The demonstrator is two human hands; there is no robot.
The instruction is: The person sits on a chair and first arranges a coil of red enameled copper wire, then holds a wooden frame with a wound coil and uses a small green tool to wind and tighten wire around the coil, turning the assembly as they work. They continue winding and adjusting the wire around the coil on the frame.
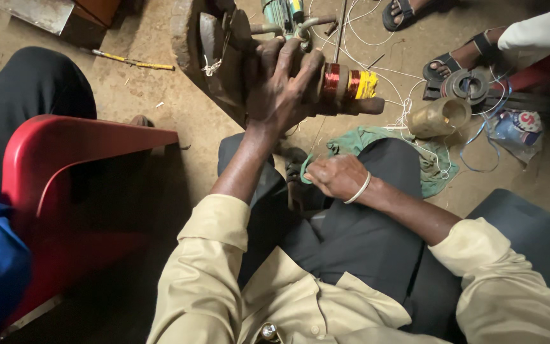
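Observation:
My left hand (282,83) reaches forward and grips a wooden former (345,89) on a winding machine (281,19). The former carries a red copper wire coil (331,81) and a band of yellow tape (365,84). My right hand (337,176) rests on my right thigh with its fingers curled around the edge of a green cloth (377,140); a white band circles the wrist. I sit in dark trousers and a tan shirt.
A red plastic chair (65,185) stands at left with a person in black and blue beside it. Loose white wire (377,64), a brass-coloured cylinder (439,116), dark ring-shaped parts (467,85) and a plastic bag (517,130) lie on the dirt floor. Another person's sandalled feet (466,57) are at top right.

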